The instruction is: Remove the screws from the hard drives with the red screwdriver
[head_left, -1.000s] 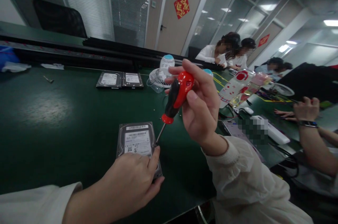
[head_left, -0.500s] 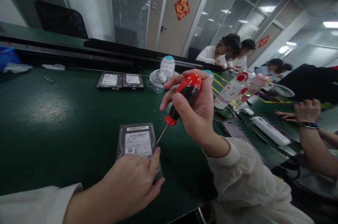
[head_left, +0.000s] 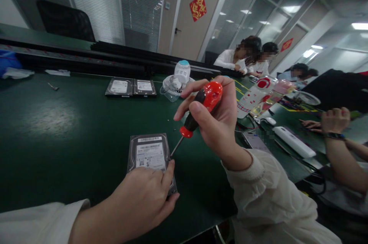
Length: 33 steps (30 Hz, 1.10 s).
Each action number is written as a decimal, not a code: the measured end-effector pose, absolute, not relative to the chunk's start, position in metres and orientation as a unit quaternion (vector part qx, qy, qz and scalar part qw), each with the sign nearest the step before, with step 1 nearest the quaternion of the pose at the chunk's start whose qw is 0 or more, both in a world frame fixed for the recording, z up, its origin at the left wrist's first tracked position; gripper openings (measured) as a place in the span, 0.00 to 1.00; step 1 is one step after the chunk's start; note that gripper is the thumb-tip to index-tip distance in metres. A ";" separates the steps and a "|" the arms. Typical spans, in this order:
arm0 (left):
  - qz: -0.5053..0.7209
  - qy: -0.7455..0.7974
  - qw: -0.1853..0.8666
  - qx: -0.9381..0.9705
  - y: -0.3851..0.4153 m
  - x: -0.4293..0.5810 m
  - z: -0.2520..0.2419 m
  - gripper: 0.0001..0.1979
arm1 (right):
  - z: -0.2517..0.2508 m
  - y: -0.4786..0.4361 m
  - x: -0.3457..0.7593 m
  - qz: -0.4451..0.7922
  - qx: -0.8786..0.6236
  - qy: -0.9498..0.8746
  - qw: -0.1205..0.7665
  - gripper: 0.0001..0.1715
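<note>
A hard drive [head_left: 151, 154] lies label side up on the green table [head_left: 80, 152] in front of me. My left hand [head_left: 146, 194] is closed over its near part, with the index fingertip at the right edge beside the screwdriver's tip. In my right hand [head_left: 220, 121] is a red and black screwdriver [head_left: 198, 107], gripped by its handle. Its shaft slants down to the left, and the tip meets the drive's right edge. Whether a screw sits under the tip I cannot tell. The drive's lower left part is hidden by my left hand.
Two more hard drives [head_left: 130, 87] lie side by side farther back, left of a small white fan [head_left: 179, 77]. To the right stand bottles [head_left: 254, 96], a white mouse [head_left: 268, 121] and a white power strip [head_left: 294, 142]. A co-worker's arm [head_left: 340, 152] reaches in at far right.
My right hand has turned the screwdriver's handle a little, so its red and black pattern shows differently. The tip stays at the drive's edge. My left hand has not visibly moved.
</note>
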<state>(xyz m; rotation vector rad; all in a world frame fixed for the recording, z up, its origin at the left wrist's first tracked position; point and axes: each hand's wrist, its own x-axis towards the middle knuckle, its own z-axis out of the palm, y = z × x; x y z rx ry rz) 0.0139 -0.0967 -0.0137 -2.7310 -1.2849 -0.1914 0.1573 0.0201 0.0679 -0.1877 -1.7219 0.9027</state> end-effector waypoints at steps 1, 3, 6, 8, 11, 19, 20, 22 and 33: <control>-0.062 -0.424 0.059 -0.902 -0.096 0.014 -0.014 0.28 | 0.068 0.020 0.157 0.387 -0.079 -0.729 0.559 0.21; -0.063 -0.423 0.063 -0.902 -0.096 0.014 -0.014 0.28 | 0.067 0.021 0.156 0.387 -0.085 -0.730 0.558 0.21; -0.071 -0.420 0.070 -0.902 -0.096 0.014 -0.015 0.28 | 0.065 0.022 0.157 0.385 -0.089 -0.731 0.556 0.19; -0.075 -0.418 0.068 -0.903 -0.096 0.014 -0.015 0.28 | 0.064 0.022 0.159 0.408 -0.079 -0.729 0.544 0.19; -0.081 -0.416 0.062 -0.903 -0.097 0.014 -0.015 0.28 | 0.064 0.022 0.161 0.451 -0.062 -0.718 0.527 0.21; -0.105 -0.416 0.087 -0.899 -0.097 0.013 -0.017 0.28 | 0.069 0.019 0.158 0.457 -0.069 -0.710 0.532 0.17; -0.105 -0.416 0.086 -0.899 -0.097 0.013 -0.017 0.27 | 0.069 0.019 0.157 0.460 -0.071 -0.708 0.532 0.18; -0.104 -0.417 0.084 -0.899 -0.097 0.013 -0.016 0.27 | 0.069 0.019 0.158 0.473 -0.069 -0.700 0.530 0.17; -0.098 -0.420 0.076 -0.899 -0.096 0.013 -0.018 0.28 | 0.068 0.020 0.161 0.491 -0.070 -0.704 0.508 0.13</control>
